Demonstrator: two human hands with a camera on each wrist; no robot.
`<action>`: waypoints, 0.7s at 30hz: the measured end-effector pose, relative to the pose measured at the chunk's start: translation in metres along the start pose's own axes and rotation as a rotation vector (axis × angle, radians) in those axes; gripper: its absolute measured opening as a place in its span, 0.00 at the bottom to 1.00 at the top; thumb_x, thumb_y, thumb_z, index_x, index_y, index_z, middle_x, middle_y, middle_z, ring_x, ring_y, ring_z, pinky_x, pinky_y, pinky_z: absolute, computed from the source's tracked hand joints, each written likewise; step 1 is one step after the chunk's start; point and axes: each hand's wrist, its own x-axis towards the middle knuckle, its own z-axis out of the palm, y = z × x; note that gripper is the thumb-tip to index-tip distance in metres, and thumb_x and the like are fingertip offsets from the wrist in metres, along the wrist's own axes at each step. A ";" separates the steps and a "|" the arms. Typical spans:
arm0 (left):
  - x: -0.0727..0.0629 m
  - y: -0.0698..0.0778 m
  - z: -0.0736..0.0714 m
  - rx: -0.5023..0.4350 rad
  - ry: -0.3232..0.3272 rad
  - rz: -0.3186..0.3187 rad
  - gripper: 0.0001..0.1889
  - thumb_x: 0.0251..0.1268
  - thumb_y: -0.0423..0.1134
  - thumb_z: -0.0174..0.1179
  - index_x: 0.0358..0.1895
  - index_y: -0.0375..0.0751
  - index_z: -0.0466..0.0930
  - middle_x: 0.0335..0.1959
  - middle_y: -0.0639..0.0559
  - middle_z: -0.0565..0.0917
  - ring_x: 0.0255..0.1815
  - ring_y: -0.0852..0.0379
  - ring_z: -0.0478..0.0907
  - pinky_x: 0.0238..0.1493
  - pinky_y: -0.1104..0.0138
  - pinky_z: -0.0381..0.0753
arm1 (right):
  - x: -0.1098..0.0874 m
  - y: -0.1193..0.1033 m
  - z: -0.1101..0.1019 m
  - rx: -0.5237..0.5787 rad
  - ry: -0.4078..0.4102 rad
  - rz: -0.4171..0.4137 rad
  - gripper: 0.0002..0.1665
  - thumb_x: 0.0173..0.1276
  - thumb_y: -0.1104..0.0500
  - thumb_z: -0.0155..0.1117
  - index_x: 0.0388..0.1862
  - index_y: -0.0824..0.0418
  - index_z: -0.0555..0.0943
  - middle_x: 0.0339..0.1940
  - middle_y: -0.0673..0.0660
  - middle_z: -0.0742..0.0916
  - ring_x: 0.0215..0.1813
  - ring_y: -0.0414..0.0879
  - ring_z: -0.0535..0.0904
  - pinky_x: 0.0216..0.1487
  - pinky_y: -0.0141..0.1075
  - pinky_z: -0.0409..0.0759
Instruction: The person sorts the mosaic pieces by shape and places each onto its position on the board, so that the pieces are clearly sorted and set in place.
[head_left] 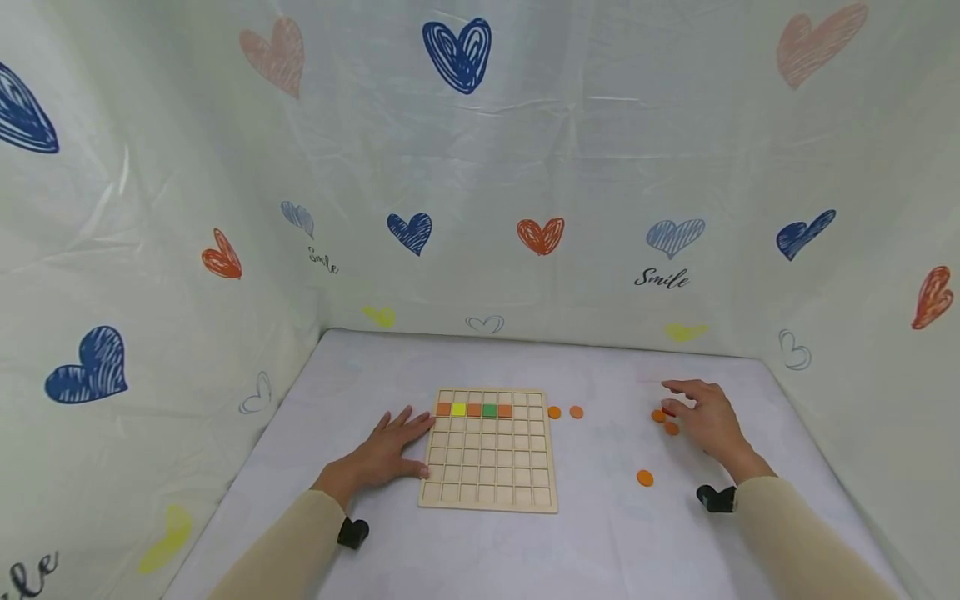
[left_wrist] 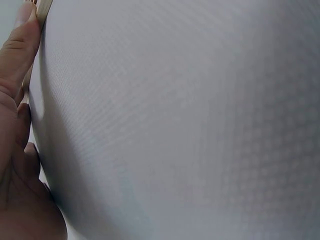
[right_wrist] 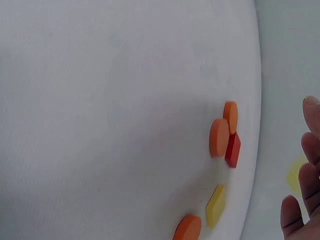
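Note:
A pale wooden grid board point(head_left: 488, 458) lies on the table, with several orange, yellow and green square tiles point(head_left: 490, 410) in its second row from the top. My left hand point(head_left: 385, 450) is spread flat beside it, fingertips and thumb at its left edge. On the right, my right hand point(head_left: 708, 419) hovers with thumb and fingers apart and nothing visible between them. Below its fingertips are two touching orange discs point(right_wrist: 219, 137) and a red piece point(right_wrist: 233, 150). A yellow piece point(right_wrist: 216, 206) and another orange disc point(right_wrist: 188, 229) lie close by in the right wrist view.
Two orange discs point(head_left: 576, 412) lie just right of the board's upper edge. A single orange disc point(head_left: 645, 477) sits nearer the front, between board and right forearm. White heart-printed curtains point(head_left: 480, 167) enclose the white table point(head_left: 600, 542) at the back and sides.

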 end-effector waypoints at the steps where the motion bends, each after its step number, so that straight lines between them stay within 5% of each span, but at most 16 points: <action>1: 0.000 0.000 0.000 0.000 0.000 0.000 0.52 0.59 0.61 0.74 0.84 0.49 0.60 0.86 0.50 0.61 0.90 0.42 0.42 0.88 0.42 0.33 | 0.000 0.004 -0.001 -0.008 -0.005 0.004 0.25 0.78 0.56 0.65 0.70 0.64 0.80 0.62 0.68 0.83 0.60 0.63 0.72 0.53 0.54 0.79; 8: 0.000 -0.001 0.000 0.014 -0.001 -0.012 0.52 0.59 0.60 0.74 0.84 0.50 0.60 0.86 0.51 0.61 0.90 0.42 0.42 0.88 0.43 0.34 | 0.000 0.023 -0.004 -0.066 -0.039 -0.002 0.25 0.78 0.58 0.65 0.69 0.66 0.80 0.63 0.72 0.83 0.63 0.68 0.69 0.61 0.67 0.78; 21: 0.000 0.003 0.000 0.000 -0.006 -0.026 0.51 0.60 0.59 0.74 0.84 0.51 0.60 0.86 0.51 0.61 0.90 0.43 0.42 0.88 0.43 0.33 | 0.003 0.039 0.003 -0.139 -0.068 0.000 0.24 0.78 0.56 0.63 0.67 0.66 0.82 0.64 0.75 0.81 0.61 0.71 0.68 0.62 0.70 0.74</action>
